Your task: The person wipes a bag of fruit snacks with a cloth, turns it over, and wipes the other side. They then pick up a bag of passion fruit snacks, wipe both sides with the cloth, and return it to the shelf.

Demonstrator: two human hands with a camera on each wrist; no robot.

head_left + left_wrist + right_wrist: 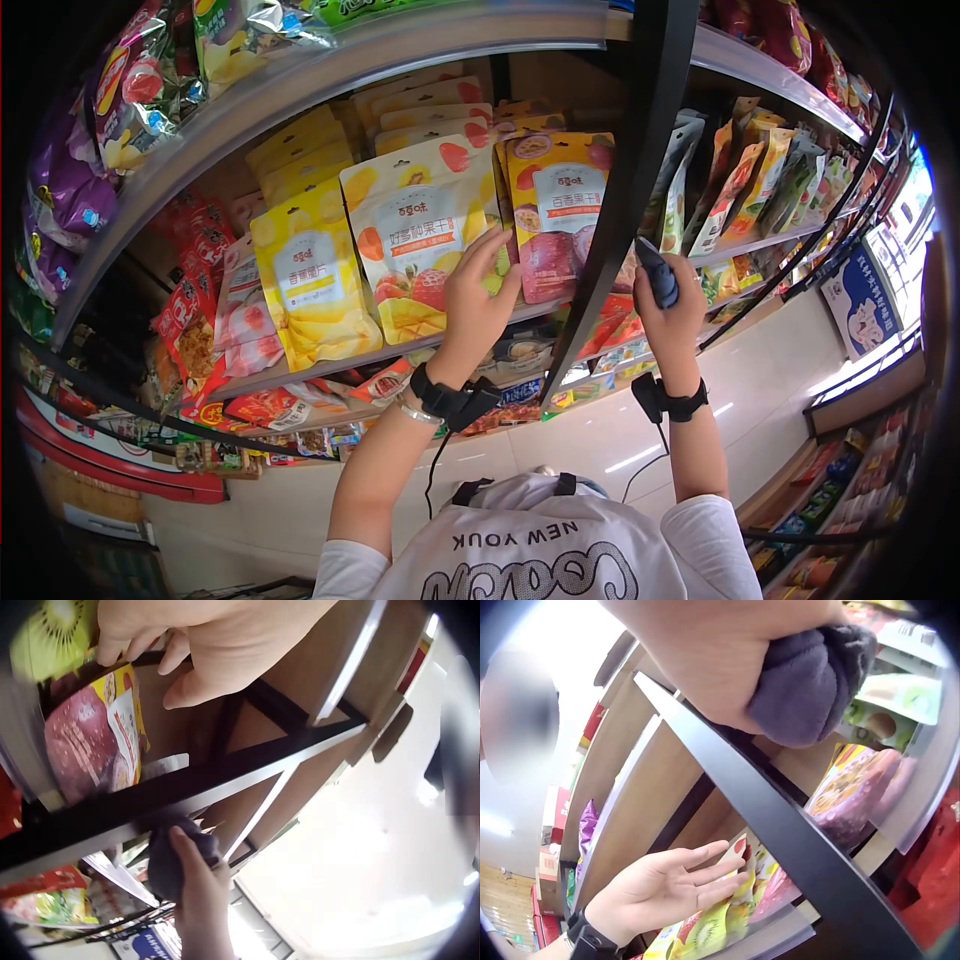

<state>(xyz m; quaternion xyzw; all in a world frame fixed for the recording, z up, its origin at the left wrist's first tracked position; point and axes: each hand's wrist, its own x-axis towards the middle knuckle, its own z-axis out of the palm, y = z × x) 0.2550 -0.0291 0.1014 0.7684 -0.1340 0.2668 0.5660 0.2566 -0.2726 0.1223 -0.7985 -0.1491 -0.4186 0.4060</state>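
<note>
My left hand (482, 300) is in front of the shelf, its fingers extended beside a white and yellow mixed dried fruit bag (400, 215). In the right wrist view its palm shows, with nothing held in it. To its right stands a yellow and purple passion fruit bag (565, 180). Past the black upright post, my right hand (678, 312) grips a bunched dark grey-blue cloth (657, 274). Seen from the right wrist, the cloth (802, 690) bulges out from the curled fingers. A yellow banana chip bag (305, 275) leans left of the mixed fruit bag.
A black metal post (622, 200) runs between the two hands, dividing the shelf bays. More pouches (770, 180) fill the right bay. Shiny snack bags (150, 80) sit on the shelf above. Red packets (195, 310) lie at the left, and tiled floor (580, 440) shows below.
</note>
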